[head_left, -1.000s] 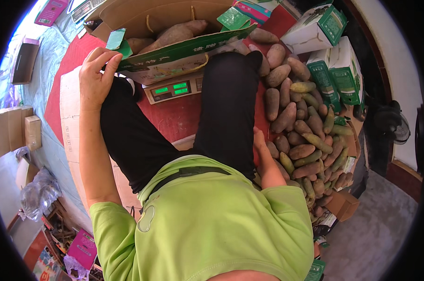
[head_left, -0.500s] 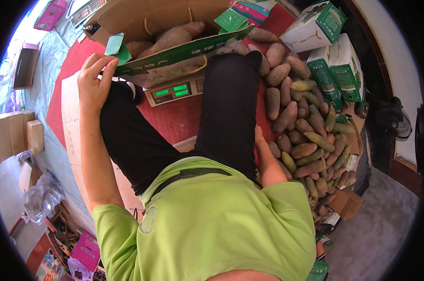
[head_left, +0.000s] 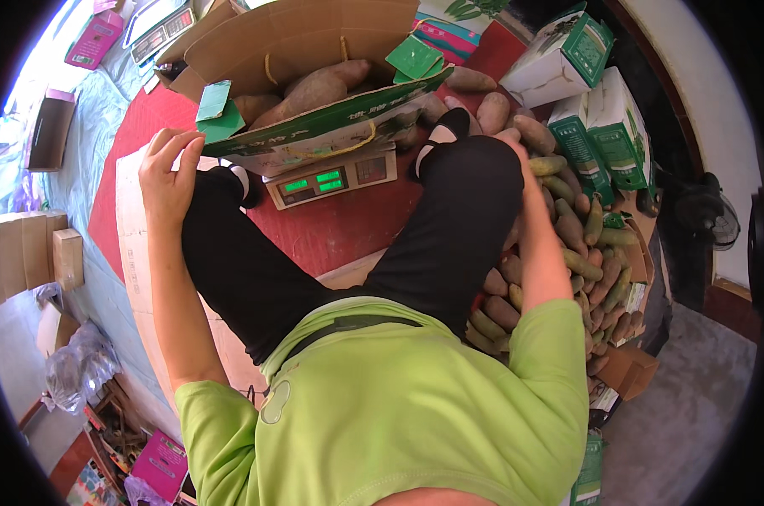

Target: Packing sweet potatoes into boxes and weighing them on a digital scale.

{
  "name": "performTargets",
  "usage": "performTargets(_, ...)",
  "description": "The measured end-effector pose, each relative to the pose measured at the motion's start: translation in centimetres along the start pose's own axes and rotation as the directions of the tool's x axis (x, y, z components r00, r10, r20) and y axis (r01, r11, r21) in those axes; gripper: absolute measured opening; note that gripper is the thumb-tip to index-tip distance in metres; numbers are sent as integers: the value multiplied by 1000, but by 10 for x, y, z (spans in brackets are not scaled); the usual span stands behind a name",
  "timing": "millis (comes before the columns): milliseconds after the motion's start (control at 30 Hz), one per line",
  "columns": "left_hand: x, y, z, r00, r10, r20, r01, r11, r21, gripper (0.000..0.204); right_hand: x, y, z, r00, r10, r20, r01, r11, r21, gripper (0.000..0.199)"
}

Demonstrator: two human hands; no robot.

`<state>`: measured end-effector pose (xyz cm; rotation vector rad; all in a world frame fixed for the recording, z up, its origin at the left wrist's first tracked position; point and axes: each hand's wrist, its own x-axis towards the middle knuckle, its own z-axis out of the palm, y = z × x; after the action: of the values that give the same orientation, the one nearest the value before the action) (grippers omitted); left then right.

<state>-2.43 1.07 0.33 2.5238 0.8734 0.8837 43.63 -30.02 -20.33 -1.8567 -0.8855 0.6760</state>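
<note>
A carton (head_left: 323, 118) with green trim and yellow cord handles stands open in front of me, with large reddish-brown tubers (head_left: 314, 94) inside. It rests on a digital scale (head_left: 336, 179) with lit green displays. At the carton's left corner, beside a green flap (head_left: 220, 118), the bent fingers of my left hand (head_left: 164, 164) hold the edge. My right hand (head_left: 515, 145) reaches past the outside of my right knee to the heaped tubers (head_left: 584, 228). Its fingers are mostly hidden by the knee, so what they touch cannot be seen.
White-and-green boxes (head_left: 618, 126) stand beyond the heap on the right, near a black fan (head_left: 711, 215). Small cardboard boxes (head_left: 28, 244), a pink box (head_left: 95, 38) and clear plastic bags (head_left: 78, 363) lie to the left. Another scale (head_left: 163, 34) sits at the far left.
My right hand has moved forward along the heap, to beside the knee. My right knee has swung outward, baring more of the scale. My left hand has slipped slightly away from the green flap.
</note>
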Motion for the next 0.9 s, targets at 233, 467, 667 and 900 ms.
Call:
performTargets(233, 0, 0, -2, 999, -31, 6, 32, 999, -12, 15, 58, -162, -20, 959, 281, 32, -282, 958, 55, 32)
performTargets(467, 3, 0, 0, 1000, 5, 23, -4, 1000, -30, 15, 85, -246, 17, 988, -18, 154, 27, 998, -55, 32)
performTargets(667, 5, 1, 0, 999, 9, 33, -9, 1000, 1, 15, 115, -294, 93, 860, -252, 443, 353, 922, -161, 35)
performTargets(900, 12, 6, 5, 998, 61, 20, -61, 998, 13, 14, 129, -316, 191, 695, -21, 718, 642, 467, -608, 59)
